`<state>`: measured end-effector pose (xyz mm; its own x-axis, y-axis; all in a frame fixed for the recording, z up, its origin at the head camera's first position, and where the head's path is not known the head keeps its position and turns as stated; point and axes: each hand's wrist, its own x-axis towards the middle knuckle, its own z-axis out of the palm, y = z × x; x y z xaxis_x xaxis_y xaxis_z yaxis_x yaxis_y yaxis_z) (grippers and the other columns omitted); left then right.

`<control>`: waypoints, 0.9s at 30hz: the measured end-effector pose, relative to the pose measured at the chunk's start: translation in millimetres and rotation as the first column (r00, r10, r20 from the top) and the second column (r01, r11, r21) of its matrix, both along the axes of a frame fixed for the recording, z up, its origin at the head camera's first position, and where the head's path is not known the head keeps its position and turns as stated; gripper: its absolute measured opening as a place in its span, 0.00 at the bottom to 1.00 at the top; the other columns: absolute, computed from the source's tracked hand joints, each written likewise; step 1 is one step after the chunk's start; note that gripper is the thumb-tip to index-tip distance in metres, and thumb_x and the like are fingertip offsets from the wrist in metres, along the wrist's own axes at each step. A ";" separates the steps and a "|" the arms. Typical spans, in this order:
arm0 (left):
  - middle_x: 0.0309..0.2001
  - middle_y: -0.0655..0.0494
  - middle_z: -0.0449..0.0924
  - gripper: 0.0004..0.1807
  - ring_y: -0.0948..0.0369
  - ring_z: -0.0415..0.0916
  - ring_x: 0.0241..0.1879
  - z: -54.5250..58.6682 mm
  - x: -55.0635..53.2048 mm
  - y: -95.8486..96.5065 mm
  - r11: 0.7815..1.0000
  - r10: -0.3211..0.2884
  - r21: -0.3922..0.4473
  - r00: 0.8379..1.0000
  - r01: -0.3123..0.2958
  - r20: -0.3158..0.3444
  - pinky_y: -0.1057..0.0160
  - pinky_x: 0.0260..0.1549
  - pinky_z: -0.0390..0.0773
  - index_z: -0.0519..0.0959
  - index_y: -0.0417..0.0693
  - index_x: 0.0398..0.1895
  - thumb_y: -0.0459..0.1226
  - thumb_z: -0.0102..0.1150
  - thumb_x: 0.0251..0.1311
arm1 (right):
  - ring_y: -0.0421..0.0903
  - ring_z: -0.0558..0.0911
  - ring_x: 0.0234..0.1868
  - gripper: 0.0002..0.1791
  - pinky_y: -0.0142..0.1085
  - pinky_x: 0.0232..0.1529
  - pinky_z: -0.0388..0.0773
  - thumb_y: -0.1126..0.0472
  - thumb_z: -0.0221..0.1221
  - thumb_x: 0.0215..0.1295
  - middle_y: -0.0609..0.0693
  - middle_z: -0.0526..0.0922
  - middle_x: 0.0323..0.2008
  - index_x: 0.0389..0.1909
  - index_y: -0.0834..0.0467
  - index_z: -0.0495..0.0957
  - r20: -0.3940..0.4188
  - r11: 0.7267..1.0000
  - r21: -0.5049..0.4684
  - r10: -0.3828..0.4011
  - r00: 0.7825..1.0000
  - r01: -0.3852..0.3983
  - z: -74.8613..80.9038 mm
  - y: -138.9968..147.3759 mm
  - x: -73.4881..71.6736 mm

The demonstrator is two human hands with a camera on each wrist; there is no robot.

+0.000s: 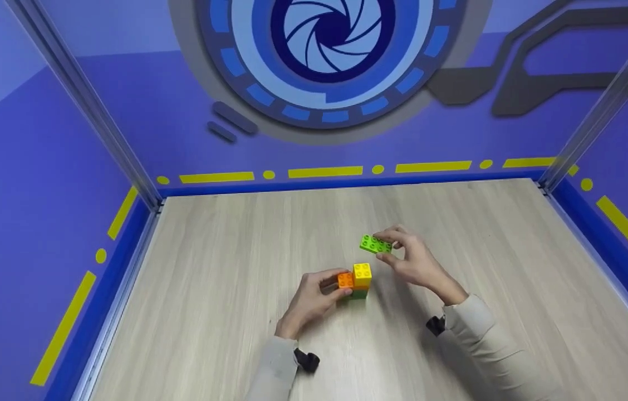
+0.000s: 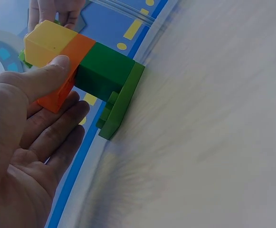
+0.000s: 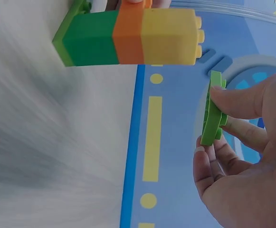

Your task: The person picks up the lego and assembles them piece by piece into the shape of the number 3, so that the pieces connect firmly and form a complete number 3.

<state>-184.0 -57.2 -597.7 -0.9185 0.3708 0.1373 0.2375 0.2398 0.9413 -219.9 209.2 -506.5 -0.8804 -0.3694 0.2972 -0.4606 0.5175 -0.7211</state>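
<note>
A small stack of toy building bricks stands on the table: a flat green plate (image 2: 123,102) at the bottom, a dark green brick (image 3: 90,38), an orange brick (image 1: 346,280) that juts out to the left, and a yellow brick (image 1: 362,274) on top. My left hand (image 1: 312,296) pinches the jutting orange brick between thumb and fingers. Above and behind the stack, my right hand (image 1: 415,260) holds a light green plate (image 1: 372,244) with studs up, thumb on one edge and fingers on the other. In the right wrist view this plate is apart from the yellow brick.
The wooden tabletop (image 1: 225,250) reaches back to a blue and purple printed wall (image 1: 141,122). Metal posts (image 1: 86,106) rise at the back corners. Each wrist carries a small black device (image 1: 307,361) by a light sleeve (image 1: 275,365).
</note>
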 end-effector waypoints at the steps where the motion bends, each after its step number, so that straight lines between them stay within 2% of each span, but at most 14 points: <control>1: 0.64 0.56 0.85 0.24 0.60 0.83 0.63 -0.3 -0.2 0.1 1.000 0.000 -0.001 1.000 0.000 0.002 0.63 0.62 0.81 0.83 0.52 0.67 0.40 0.72 0.68 | 0.51 0.82 0.51 0.21 0.58 0.56 0.78 0.69 0.70 0.68 0.53 0.85 0.53 0.61 0.60 0.85 0.003 1.000 -0.002 0.005 1.000 -0.005 0.7 -0.4 0.5; 11: 0.64 0.52 0.85 0.24 0.57 0.84 0.63 0.1 0.5 0.7 1.000 -0.012 0.018 1.000 0.012 -0.014 0.58 0.63 0.82 0.83 0.50 0.67 0.40 0.71 0.69 | 0.50 0.81 0.51 0.21 0.56 0.55 0.79 0.69 0.70 0.68 0.51 0.85 0.54 0.61 0.58 0.85 -0.002 0.999 0.003 0.037 0.999 -0.037 8.5 -5.2 5.9; 17: 0.63 0.51 0.86 0.24 0.57 0.84 0.62 0.4 -0.2 0.3 1.000 -0.019 0.024 0.999 0.020 -0.026 0.56 0.62 0.82 0.83 0.47 0.67 0.40 0.71 0.69 | 0.51 0.81 0.51 0.21 0.58 0.55 0.79 0.69 0.71 0.67 0.51 0.85 0.53 0.60 0.56 0.85 -0.013 0.998 -0.010 0.059 0.998 -0.059 12.3 -8.5 9.0; 24: 0.64 0.52 0.85 0.24 0.58 0.84 0.63 0.3 0.3 -0.6 1.000 -0.013 0.010 1.000 0.013 -0.010 0.58 0.62 0.82 0.82 0.49 0.67 0.41 0.71 0.70 | 0.49 0.82 0.50 0.20 0.48 0.53 0.80 0.70 0.70 0.67 0.48 0.86 0.52 0.58 0.53 0.85 -0.048 0.995 0.003 0.099 0.994 -0.099 12.3 -12.1 8.0; 27: 0.64 0.52 0.85 0.23 0.57 0.83 0.63 -0.4 -0.3 -0.8 1.000 -0.015 0.013 1.000 0.016 -0.017 0.57 0.63 0.82 0.83 0.49 0.67 0.41 0.70 0.70 | 0.49 0.82 0.50 0.20 0.48 0.53 0.80 0.70 0.70 0.67 0.48 0.86 0.53 0.58 0.53 0.85 -0.059 0.992 0.014 0.124 0.991 -0.123 12.8 -13.5 8.1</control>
